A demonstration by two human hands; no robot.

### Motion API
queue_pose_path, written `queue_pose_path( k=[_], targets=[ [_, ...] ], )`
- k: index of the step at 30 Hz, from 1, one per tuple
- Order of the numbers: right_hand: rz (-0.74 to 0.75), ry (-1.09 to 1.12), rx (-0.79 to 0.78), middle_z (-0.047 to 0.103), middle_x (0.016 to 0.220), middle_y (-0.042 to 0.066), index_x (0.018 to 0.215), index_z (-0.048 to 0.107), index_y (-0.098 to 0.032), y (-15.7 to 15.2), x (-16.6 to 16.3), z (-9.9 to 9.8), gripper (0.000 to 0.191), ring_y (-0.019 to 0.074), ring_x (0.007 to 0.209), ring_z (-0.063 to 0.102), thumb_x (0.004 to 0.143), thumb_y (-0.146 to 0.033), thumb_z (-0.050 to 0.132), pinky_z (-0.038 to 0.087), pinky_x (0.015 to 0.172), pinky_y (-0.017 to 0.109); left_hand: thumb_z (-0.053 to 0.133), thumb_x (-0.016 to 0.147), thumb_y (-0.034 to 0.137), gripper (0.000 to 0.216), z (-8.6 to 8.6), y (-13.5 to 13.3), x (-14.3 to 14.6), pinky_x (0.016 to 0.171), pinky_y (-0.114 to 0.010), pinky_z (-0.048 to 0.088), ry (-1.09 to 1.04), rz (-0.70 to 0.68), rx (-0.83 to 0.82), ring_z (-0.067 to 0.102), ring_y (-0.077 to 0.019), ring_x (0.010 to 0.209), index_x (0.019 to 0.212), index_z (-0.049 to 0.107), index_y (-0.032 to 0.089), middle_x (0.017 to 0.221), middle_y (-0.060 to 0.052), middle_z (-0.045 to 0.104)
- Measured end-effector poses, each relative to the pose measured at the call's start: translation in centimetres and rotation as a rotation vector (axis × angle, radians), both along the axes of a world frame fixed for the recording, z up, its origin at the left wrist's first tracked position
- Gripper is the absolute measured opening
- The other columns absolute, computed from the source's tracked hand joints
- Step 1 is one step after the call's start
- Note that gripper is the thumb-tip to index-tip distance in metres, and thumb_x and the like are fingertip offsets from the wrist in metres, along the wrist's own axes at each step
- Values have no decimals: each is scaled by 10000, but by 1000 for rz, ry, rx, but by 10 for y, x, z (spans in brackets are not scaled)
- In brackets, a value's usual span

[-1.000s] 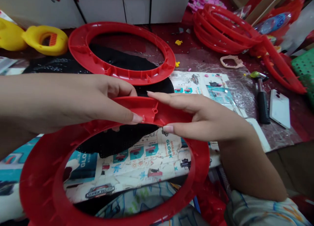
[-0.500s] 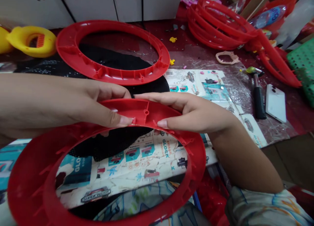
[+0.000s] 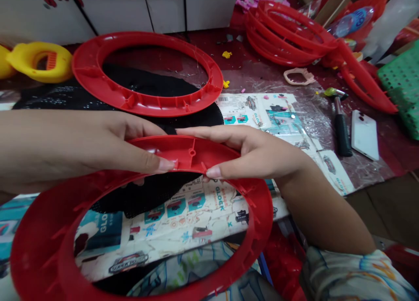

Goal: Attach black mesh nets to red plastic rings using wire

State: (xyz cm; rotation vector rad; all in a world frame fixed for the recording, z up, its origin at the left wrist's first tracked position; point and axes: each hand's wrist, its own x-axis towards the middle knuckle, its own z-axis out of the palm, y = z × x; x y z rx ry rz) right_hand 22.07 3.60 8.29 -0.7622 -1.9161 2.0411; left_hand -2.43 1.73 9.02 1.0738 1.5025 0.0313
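Note:
Both my hands grip the far rim of a red plastic ring (image 3: 39, 248), tilted up towards me with its ribbed side showing. My left hand (image 3: 127, 148) has its thumb on the rim's inner edge and its fingers behind. My right hand (image 3: 255, 155) pinches the rim just right of a small screw post, index finger stretched along the back. Black mesh cloth (image 3: 140, 198) lies under and behind the ring; whether it touches the ring is hidden. A second red ring (image 3: 88, 59) rests on the black cloth beyond my hands.
Yellow plastic parts (image 3: 39, 63) lie at the left. Further right are stacked red rings (image 3: 271, 39), a hammer (image 3: 342, 131), a white phone (image 3: 364, 135), a beige frame piece (image 3: 299, 76) and a green basket (image 3: 401, 83). Printed cardboard (image 3: 196, 222) covers the table's front.
The view has shifted slightly, so the table things sit a little further left. Both hands keep the same grip on the red ring.

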Motion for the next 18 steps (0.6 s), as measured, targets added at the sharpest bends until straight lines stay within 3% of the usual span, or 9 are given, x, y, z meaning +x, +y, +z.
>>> queue_pose_path(
  k=[6, 12, 18],
  targets=[
    [2, 83, -142, 651, 1214, 43, 1422, 418, -222, 0, 0, -9, 686, 128, 1017, 640, 780, -89, 620, 515, 886, 245, 795, 511, 422, 335, 5, -1, 5, 458, -232, 491, -67, 22, -55, 587, -140, 508, 794, 704, 267, 599, 28, 643],
    [44, 124, -253, 609, 1284, 55, 1446, 372, -215, 3, 0, -12, 719, 104, 990, 639, 788, -52, 611, 513, 867, 221, 812, 513, 331, 609, 10, -4, 13, 422, -199, 481, -193, 133, -158, 564, -114, 457, 1100, 654, 312, 617, 37, 669],
    [43, 150, -304, 595, 1305, 41, 1436, 390, -219, 4, -2, -14, 701, 107, 1051, 622, 792, -35, 596, 486, 939, 247, 812, 555, 333, 660, 6, -5, 10, 424, -197, 481, -264, 136, -189, 544, -98, 468, 1183, 611, 292, 678, 10, 682]
  ],
)
